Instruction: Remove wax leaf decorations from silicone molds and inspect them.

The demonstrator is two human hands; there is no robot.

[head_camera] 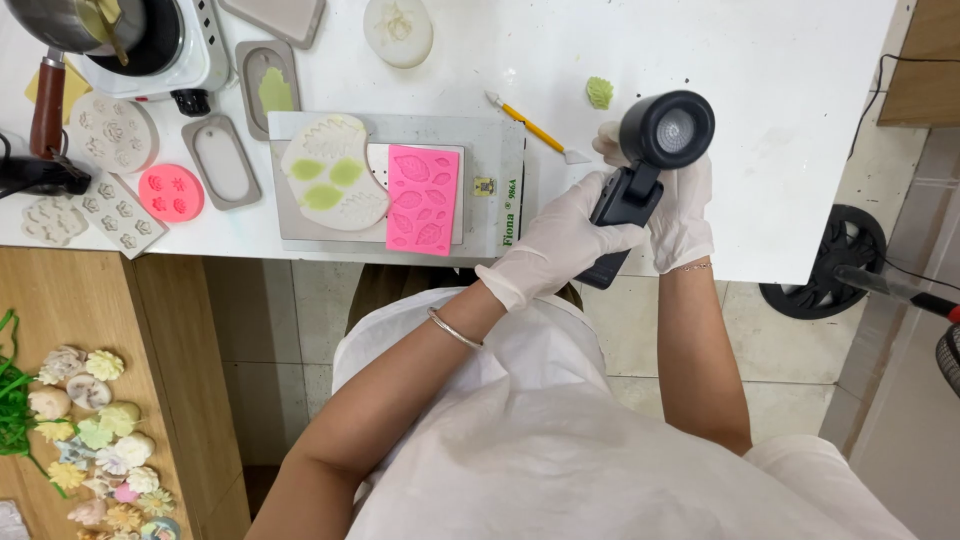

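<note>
Both gloved hands' fingers wrap the black heat gun (645, 165): left hand (565, 240), right hand (680, 215).

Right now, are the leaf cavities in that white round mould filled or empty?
Partly filled: the white mould has green filling in three leaf cavities; its top leaf cavity looks empty.

bare table (760, 180) right — moulds (424, 198) crowding left
</note>
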